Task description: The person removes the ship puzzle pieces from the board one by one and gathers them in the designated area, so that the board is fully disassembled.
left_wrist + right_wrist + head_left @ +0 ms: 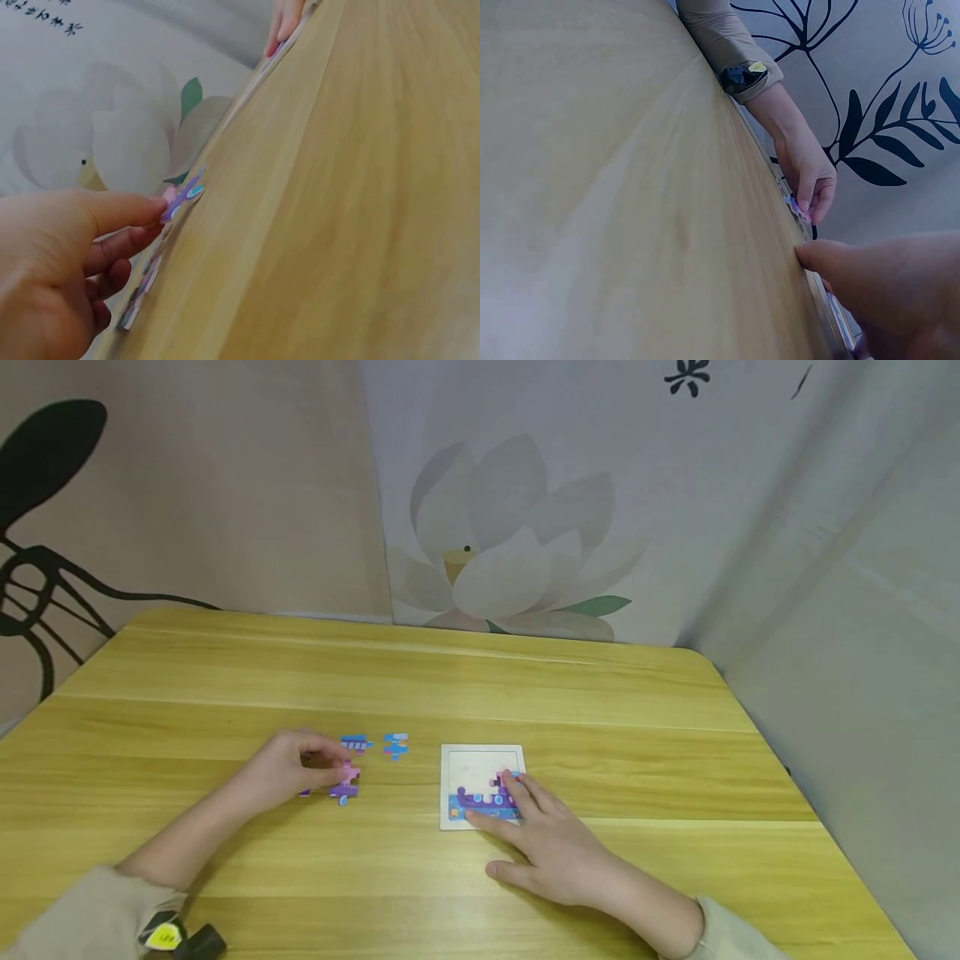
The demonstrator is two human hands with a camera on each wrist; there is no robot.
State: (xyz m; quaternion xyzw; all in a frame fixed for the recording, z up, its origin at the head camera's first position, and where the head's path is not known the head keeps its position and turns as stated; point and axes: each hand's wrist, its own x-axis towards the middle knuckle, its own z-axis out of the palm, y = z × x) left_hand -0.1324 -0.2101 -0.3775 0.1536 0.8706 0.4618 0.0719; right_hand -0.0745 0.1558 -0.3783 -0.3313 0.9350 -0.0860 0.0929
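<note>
My left hand [288,770] pinches a pink and purple jigsaw piece [178,205] between thumb and fingers, just over the table. Two blue jigsaw pieces, one with a row of windows [356,743] and one with an orange patch [396,746], lie beyond that hand. Part of another purple piece [305,792] peeks out under it. On the right, a square white puzzle tray [445,785] holds joined purple and blue pieces [480,804] along its lower side. My right hand [551,847] rests on them with its fingers spread, covering the tray's lower right corner.
The wooden table [637,702] fills the lower view and ends at a printed curtain [525,527] behind it. A dark wrist camera [202,942] is strapped at the left sleeve [97,914].
</note>
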